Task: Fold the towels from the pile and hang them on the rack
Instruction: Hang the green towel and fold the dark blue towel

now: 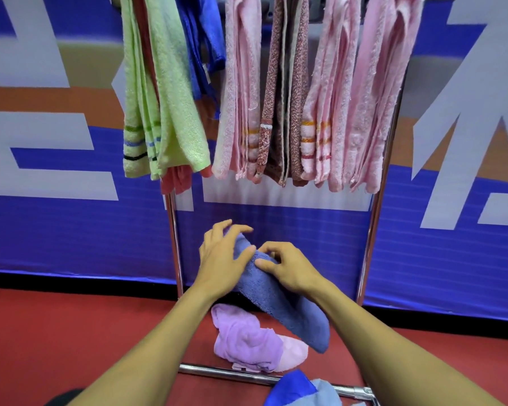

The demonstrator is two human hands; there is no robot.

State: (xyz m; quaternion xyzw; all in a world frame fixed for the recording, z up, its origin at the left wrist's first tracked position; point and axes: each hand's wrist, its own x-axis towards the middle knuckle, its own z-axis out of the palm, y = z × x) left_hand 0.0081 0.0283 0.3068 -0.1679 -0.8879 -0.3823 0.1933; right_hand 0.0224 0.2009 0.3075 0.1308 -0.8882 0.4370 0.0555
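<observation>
Your left hand (pixel 223 256) cupped far end of folded blue towel (pixel 279 294), fingers spread and curled over it. Right hand (pixel 288 266) pinched its top edge. Both forearms reached forward, towel held mid-air, slanting down-right, below rack (pixel 373 230), above purple towel (pixel 244 338) on red floor (pixel 71 332).

No text, label, brand or number can be read anywhere in the view. The blue banner (pixel 276 244) on the far wall behind the rack carries large pale grey strokes (pixel 41 136) at the left and right, with orange patches between them, but they are cut off by the frame edges and by the hanging towels, so no character can be made out. A small white tag (pixel 206 74) on the hanging blue towel is too small to read.
</observation>
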